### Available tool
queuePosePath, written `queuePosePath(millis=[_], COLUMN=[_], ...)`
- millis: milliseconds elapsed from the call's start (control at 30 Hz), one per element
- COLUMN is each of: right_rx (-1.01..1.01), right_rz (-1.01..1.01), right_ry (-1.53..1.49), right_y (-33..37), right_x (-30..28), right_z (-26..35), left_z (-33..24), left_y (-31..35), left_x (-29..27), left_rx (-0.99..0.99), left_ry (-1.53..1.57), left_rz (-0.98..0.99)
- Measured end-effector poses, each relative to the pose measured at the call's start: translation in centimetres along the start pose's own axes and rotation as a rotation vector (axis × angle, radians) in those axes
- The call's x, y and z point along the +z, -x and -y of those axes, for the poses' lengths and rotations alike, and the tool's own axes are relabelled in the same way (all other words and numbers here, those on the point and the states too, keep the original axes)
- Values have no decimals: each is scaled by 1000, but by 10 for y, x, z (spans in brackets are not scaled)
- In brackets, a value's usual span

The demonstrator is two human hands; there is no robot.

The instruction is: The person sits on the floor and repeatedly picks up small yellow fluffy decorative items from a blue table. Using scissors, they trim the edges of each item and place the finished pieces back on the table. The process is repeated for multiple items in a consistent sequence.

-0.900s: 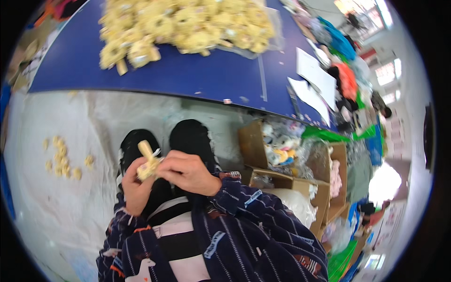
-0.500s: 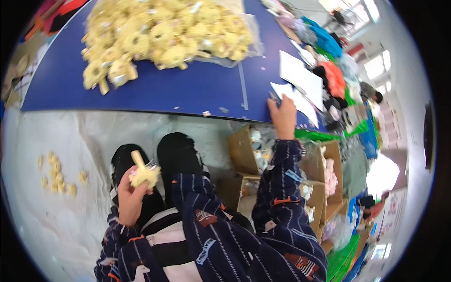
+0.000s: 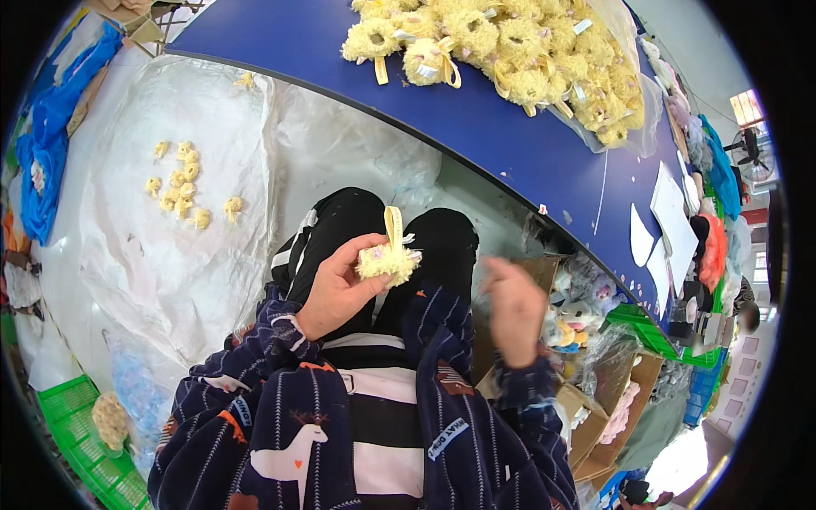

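Observation:
My left hand (image 3: 340,285) is closed on a small fluffy yellow plush piece (image 3: 387,262) held above my knees. A pale ribbon loop (image 3: 393,225) stands up from it, and a small white tag sticks out at its side. My right hand (image 3: 517,310) hangs in the air right of my knees, below the table edge and apart from the plush piece. Its fingers are smeared by motion, so whether anything is in them does not show. On the blue table (image 3: 280,42) lies a big pile of similar yellow plush pieces (image 3: 523,42), some with ribbon loops.
Several yellow plush pieces (image 3: 178,191) lie on white sheeting (image 3: 110,263) on the floor at left. White paper sheets (image 3: 671,217) rest at the table's right end. Cardboard boxes (image 3: 625,416) of plush stand at right, a green crate (image 3: 85,442) at lower left.
My right hand has left the papers on the table and come back toward my lap. My left hand has brought the plush piece up between my knees. The view has turned left.

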State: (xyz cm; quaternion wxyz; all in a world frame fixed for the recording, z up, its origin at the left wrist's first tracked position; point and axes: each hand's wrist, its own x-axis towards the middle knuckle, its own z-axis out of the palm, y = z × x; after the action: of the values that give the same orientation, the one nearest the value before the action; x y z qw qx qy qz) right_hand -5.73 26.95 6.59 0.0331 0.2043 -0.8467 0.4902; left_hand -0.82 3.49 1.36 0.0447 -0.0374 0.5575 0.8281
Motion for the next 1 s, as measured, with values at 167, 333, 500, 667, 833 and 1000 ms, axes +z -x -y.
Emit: queuePosePath(millis=[167, 333, 500, 667, 833, 1000], right_rx=[64, 19, -49, -155, -199, -226], right_rz=[214, 145, 100, 79, 56, 36], right_ry=[-99, -25, 15, 126, 195, 196], right_y=[0, -4, -2, -4, -2, 1], right_x=[51, 61, 68, 69, 71, 73], right_z=[24, 22, 20, 22, 21, 12], left_z=[1, 4, 3, -1, 2, 5], left_y=[3, 6, 8, 9, 9, 9], left_x=[-6, -7, -9, -11, -10, -10], left_rx=[61, 92, -4, -5, 56, -20], left_ry=[-65, -57, -11, -7, -63, -66], left_rz=[-5, 32, 33, 33, 74, 74])
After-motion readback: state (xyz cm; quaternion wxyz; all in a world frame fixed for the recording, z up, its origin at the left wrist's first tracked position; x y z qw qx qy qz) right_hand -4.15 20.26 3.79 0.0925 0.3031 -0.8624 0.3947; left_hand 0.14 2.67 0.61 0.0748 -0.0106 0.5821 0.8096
